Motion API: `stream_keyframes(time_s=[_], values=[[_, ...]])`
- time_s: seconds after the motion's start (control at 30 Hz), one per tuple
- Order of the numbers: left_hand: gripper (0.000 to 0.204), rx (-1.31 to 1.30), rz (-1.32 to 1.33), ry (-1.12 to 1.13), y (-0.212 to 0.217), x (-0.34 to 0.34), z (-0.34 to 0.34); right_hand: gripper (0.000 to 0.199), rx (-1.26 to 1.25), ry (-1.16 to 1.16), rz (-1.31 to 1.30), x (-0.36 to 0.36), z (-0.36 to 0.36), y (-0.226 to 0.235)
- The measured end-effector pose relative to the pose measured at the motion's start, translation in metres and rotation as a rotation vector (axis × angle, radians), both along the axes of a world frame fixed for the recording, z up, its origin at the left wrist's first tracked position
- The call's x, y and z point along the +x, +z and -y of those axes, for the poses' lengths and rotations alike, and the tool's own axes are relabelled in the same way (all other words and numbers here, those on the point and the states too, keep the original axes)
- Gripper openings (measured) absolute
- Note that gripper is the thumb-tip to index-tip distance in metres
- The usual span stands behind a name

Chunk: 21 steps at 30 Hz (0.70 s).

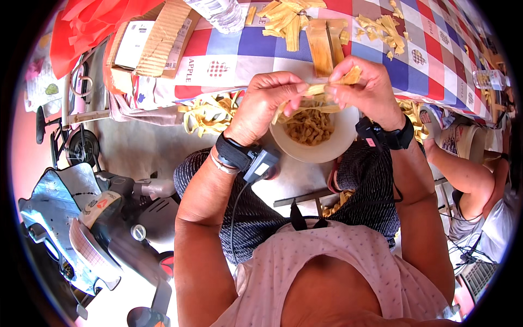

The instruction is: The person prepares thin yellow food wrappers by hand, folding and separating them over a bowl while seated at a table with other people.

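Note:
Above a white bowl, my two hands meet on a pale yellow strip that looks like tofu skin. Pinched in the fingertips of my left hand is one part of the strip, and a length dangles below that hand. My right hand grips the strip with closed fingers, and its other end pokes up past the thumb. Small curled or knotted yellow pieces lie in the bowl, which sits low between my knees. Dark straps with small devices circle both wrists.
A checked tablecloth covers the table ahead. On it are flat wooden pieces, piles of yellow strips, a cardboard box and a clear bottle. A scooter stands left; another person's arm is at right.

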<state>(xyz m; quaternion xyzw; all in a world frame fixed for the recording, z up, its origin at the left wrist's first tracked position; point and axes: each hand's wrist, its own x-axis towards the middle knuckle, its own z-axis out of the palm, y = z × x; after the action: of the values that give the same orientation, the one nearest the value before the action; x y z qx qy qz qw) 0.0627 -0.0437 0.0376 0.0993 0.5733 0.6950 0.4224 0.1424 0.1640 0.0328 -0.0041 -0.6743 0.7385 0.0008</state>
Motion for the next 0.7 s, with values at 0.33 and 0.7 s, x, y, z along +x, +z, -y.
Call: stream_keyframes(time_s=[0.33,0.7], values=[[0.014,0.088,-0.111,0.133,-0.013,-0.046,-0.044,0.008,-0.055,-0.18,0.051,-0.041,-0.048,-0.024],[0.012,-0.105,-0.172,0.133,-0.031,-0.059,-0.061,0.008,0.005,-0.206,0.078,-0.052,-0.054,-0.04]])
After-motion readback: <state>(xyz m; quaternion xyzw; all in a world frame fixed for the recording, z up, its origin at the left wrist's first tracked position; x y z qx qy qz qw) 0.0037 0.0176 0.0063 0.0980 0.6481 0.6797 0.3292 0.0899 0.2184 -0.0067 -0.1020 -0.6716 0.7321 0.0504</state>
